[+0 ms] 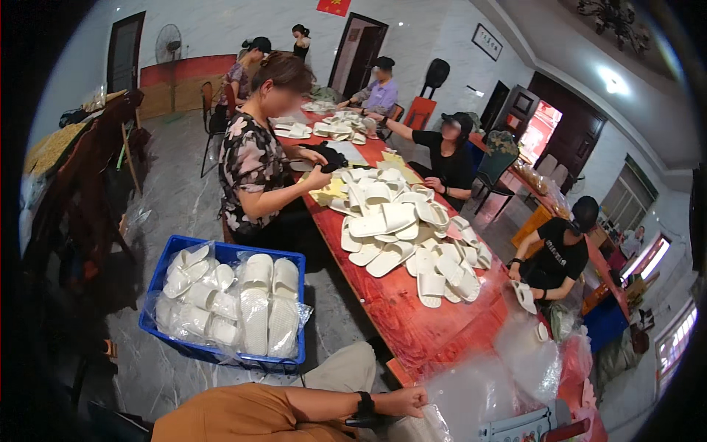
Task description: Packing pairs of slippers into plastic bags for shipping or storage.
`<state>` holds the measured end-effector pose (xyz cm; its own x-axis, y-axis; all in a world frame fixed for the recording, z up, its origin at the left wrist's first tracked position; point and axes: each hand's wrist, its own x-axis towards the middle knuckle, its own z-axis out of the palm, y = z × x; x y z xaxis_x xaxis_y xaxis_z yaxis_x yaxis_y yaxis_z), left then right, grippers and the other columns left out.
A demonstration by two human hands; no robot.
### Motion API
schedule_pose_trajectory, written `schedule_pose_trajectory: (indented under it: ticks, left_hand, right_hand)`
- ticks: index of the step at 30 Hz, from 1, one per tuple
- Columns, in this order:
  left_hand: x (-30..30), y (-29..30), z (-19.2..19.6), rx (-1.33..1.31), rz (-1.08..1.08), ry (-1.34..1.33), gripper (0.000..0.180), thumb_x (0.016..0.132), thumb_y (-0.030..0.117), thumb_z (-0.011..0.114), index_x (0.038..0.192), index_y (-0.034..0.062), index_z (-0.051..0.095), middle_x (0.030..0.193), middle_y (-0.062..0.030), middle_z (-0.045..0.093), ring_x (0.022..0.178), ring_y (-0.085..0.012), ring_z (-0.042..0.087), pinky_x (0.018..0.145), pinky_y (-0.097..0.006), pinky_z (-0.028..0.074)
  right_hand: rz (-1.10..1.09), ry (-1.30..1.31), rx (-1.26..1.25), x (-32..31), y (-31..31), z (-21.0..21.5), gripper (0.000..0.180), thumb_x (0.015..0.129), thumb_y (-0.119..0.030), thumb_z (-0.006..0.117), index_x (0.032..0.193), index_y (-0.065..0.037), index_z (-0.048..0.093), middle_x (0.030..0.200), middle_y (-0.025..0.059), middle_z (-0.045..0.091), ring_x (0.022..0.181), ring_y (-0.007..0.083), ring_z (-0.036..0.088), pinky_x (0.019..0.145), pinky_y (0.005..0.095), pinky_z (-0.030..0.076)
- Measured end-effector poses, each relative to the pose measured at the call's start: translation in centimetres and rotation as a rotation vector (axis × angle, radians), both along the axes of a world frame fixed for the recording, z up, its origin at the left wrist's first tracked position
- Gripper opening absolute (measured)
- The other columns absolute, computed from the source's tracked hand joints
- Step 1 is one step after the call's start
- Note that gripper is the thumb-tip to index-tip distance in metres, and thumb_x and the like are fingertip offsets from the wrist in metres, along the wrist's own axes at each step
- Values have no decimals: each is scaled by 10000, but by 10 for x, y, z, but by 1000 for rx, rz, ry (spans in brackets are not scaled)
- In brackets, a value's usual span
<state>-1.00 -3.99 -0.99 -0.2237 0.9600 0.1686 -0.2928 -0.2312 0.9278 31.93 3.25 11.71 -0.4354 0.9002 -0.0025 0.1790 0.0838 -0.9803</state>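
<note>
My left hand comes in from the lower left, with a brown-orange sleeve and a dark band at the wrist. Its fingers are closed at the top of a see-through plastic bag. A pale slipper shows in that bag at the lower edge, partly cut off. To the right of it, a stack of see-through plastic bags lies on the near end of the red table. A grey machine with a red bar stands at the lower edge. My right hand is out of sight.
A large heap of cream slippers covers the table's middle. A blue crate of bagged slippers stands on the floor at left. Several people sit along the table; one at left handles a dark item, one at right a slipper.
</note>
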Motion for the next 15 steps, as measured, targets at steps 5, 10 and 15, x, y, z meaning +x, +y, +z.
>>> schedule_pose_trajectory:
  ticks: [5, 10, 15]
  left_hand:
    - [5, -14, -25, -138, -235, 289, 490, 973, 293, 634, 1332, -19, 520, 1265, -78, 621, 1125, -154, 563, 979, -329, 433]
    - [11, -20, -18, -170, -175, 118, 445, 975, 308, 634, 1276, -12, 569, 1183, -69, 654, 1083, -136, 565, 951, -322, 444]
    - [7, -26, -15, -165, -47, 307, 371, 985, 301, 623, 1118, -46, 630, 971, -37, 674, 921, -98, 566, 823, -310, 475]
  right_hand:
    - [-51, -100, -40, 2, -5, -34, 388, 938, -71, 624, 1302, 25, 531, 1170, 141, 634, 1077, 224, 569, 935, 359, 471]
    - [-42, -384, -72, 13, 10, -61, 353, 991, -239, 585, 1172, 62, 619, 1121, 138, 648, 1001, 209, 575, 893, 332, 464]
    - [-252, -301, -13, -25, -10, -30, 307, 960, -201, 635, 1079, 81, 651, 1014, 127, 670, 893, 216, 573, 836, 349, 474]
